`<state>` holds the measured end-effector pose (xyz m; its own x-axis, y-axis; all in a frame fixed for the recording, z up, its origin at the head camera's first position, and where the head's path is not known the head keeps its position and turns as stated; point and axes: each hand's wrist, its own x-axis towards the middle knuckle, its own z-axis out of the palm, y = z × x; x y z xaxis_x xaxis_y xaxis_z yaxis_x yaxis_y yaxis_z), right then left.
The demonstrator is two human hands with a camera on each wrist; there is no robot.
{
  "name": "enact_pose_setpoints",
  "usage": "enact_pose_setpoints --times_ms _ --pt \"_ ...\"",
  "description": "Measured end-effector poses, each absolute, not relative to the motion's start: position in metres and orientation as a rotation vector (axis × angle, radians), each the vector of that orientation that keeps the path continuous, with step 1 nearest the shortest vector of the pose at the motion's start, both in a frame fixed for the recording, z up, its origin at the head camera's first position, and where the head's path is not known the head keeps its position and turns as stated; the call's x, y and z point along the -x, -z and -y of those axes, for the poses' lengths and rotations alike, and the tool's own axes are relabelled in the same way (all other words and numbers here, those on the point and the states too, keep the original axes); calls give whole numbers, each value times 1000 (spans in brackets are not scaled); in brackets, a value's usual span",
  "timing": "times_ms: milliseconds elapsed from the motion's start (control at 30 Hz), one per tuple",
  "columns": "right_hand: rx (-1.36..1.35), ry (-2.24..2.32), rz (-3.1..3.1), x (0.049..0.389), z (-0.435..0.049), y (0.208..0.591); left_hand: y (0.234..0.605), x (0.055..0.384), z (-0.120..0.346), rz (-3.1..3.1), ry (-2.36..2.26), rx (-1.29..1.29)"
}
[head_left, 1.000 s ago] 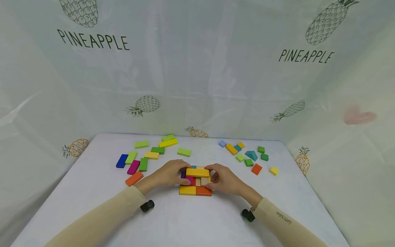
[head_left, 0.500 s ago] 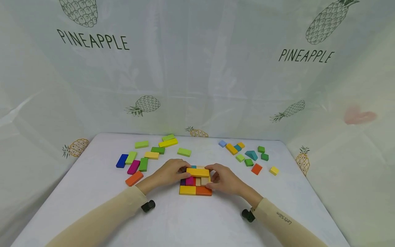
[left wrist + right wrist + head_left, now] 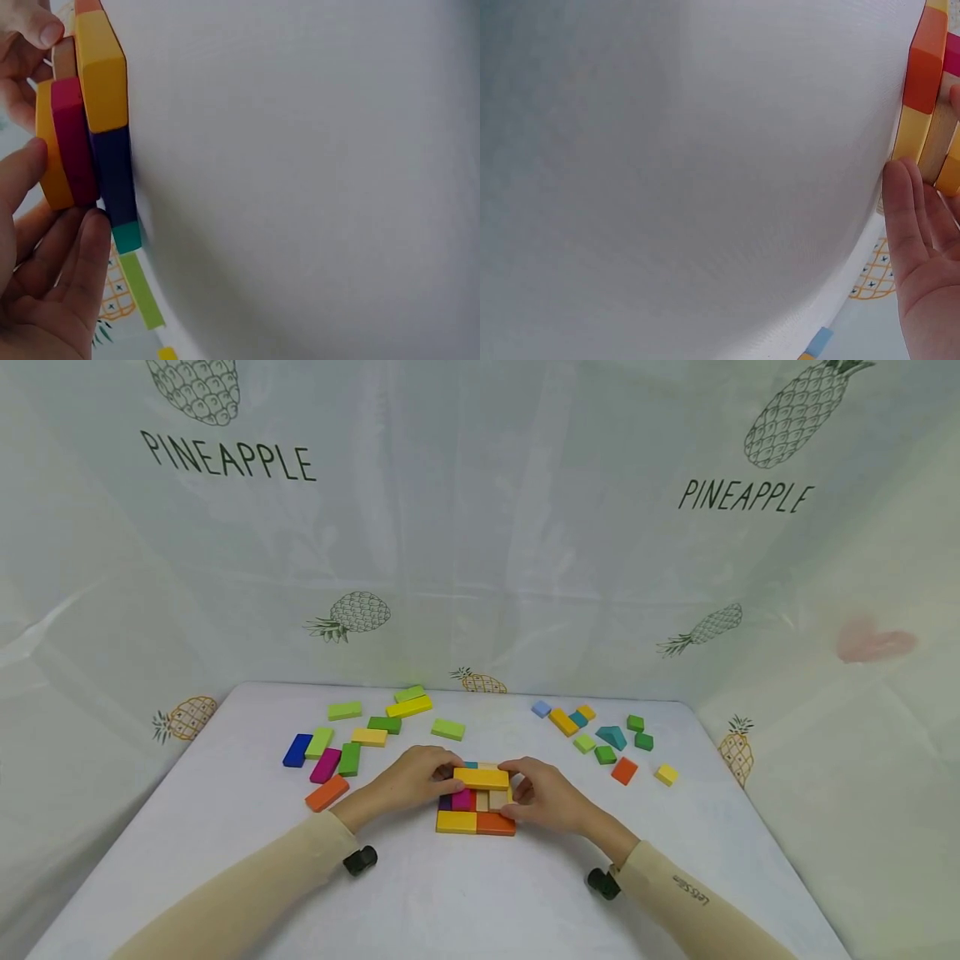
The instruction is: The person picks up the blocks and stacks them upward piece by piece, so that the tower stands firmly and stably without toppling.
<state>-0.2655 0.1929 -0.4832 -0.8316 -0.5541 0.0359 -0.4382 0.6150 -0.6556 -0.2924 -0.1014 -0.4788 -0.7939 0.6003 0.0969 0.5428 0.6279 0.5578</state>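
A low stack of coloured wooden blocks stands mid-table, with a long yellow block (image 3: 481, 779) across its top. Below that block lie a magenta block (image 3: 462, 800) and a beige block (image 3: 498, 802). A yellow-orange block (image 3: 456, 822) and an orange block (image 3: 496, 824) form the front of the bottom layer. My left hand (image 3: 415, 779) grips the stack's left end, thumb on the long yellow block and fingers behind the magenta one (image 3: 73, 142). From the right, my right hand (image 3: 551, 793) holds the other end, thumb by the beige block; its fingers (image 3: 904, 217) touch the stack's side.
Loose green, blue, magenta, yellow and orange blocks (image 3: 325, 766) lie to the back left. Smaller blocks, including a teal triangular one (image 3: 611, 737), are scattered at the back right. A pineapple-printed cloth (image 3: 480, 568) hangs behind the white table (image 3: 480, 902).
The left hand and the long yellow block have shifted very slightly between the first frame and now. The right hand and the loose blocks stay in place.
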Motion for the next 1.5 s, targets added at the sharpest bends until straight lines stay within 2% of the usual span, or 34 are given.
enact_pose_setpoints --times_ms 233,600,767,1233,1500 --pt "827 1013 -2660 265 -193 482 476 312 118 -2751 -995 -906" --pt "807 1000 -2671 265 -194 485 466 379 166 -2973 -898 -608" --pt "812 1000 -2666 266 -194 486 469 397 179 -3003 -836 -538" --pt "803 1004 -2673 264 -194 482 475 406 170 -2964 -914 -382" --pt "815 1001 -2672 265 -195 484 480 400 170 -2999 -908 -437"
